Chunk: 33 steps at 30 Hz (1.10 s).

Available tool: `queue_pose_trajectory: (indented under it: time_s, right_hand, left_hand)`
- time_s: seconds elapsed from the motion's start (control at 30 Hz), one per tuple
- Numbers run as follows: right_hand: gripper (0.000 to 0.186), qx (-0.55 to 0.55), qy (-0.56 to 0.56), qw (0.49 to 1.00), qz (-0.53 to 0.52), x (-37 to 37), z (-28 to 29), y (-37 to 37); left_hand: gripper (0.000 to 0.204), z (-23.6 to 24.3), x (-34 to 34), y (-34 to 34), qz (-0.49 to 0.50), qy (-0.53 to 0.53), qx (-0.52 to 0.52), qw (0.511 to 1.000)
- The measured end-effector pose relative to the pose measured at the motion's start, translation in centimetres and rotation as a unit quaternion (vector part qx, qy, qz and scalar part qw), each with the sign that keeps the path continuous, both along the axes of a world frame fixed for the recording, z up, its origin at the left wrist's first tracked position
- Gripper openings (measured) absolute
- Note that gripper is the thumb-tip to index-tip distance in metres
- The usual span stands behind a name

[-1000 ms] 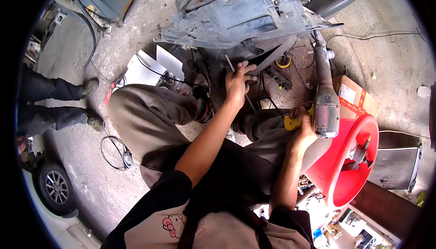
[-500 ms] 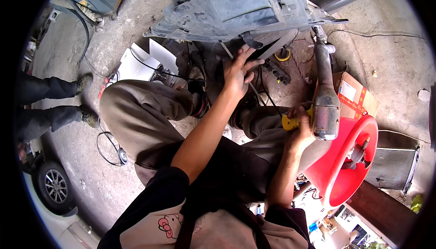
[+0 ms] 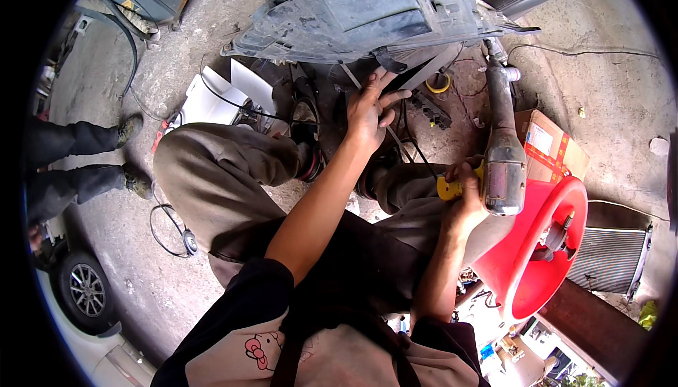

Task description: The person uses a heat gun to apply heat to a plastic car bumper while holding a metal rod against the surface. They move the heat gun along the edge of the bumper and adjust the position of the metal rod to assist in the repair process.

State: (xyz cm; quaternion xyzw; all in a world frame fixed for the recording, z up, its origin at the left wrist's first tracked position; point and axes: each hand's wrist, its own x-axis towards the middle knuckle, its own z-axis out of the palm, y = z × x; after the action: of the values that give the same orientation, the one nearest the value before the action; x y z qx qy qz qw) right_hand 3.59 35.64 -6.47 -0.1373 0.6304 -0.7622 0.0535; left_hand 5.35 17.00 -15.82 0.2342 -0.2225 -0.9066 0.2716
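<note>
My left hand [image 3: 369, 110] reaches to the lower edge of a large, scuffed grey plastic car part [image 3: 360, 23]. Its fingers are spread, with the foremost fingertips against a black tab [image 3: 388, 61] on that edge. A thin metal rod [image 3: 393, 135] passes behind this hand, partly hidden by it. In my right hand [image 3: 464, 200] is the yellow grip of a pistol-shaped power tool [image 3: 504, 164]. Its worn metal body narrows into a long grey barrel that points away from me, the tip close beside the plastic part's right end. The tool's exact kind is unclear.
A red plastic cone [image 3: 489, 274] lies at my right, near a cardboard box [image 3: 554, 148] and a finned radiator [image 3: 609, 260]. Yellow tape [image 3: 438, 83], a white open box [image 3: 219, 97] and cables are on the floor. Another person's legs [image 3: 74, 140] stand at left, above a car wheel [image 3: 85, 292].
Both of my hands and the tool stay nearly in place. At the far left, part of the other person's hand now shows below their legs.
</note>
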Motion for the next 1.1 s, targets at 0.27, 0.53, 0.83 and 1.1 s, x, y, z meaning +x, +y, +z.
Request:
queue_pose_trajectory:
  time_s: [0.27,0.53,0.83,1.1]
  right_hand:
    - [0.018,0.005,0.002,1.000,-0.012,0.07,0.02,-0.07]
    - [0.017,0.001,0.001,1.000,-0.019,0.08,0.09,-0.14]
    - [0.017,-0.003,-0.017,0.999,-0.040,-0.07,-0.01,-0.25]
    - [0.010,0.030,-0.001,0.998,-0.057,-0.06,0.33,-0.53]
  left_hand:
    - [0.056,0.66,0.14,-0.01,-0.012,-0.015,-0.005,1.000]
    - [0.051,0.73,0.25,0.00,-0.009,-0.012,-0.005,1.000]
    - [0.051,0.67,0.11,0.03,-0.005,-0.014,0.001,1.000]
    - [0.049,0.31,-0.04,0.12,0.011,-0.003,0.012,1.000]
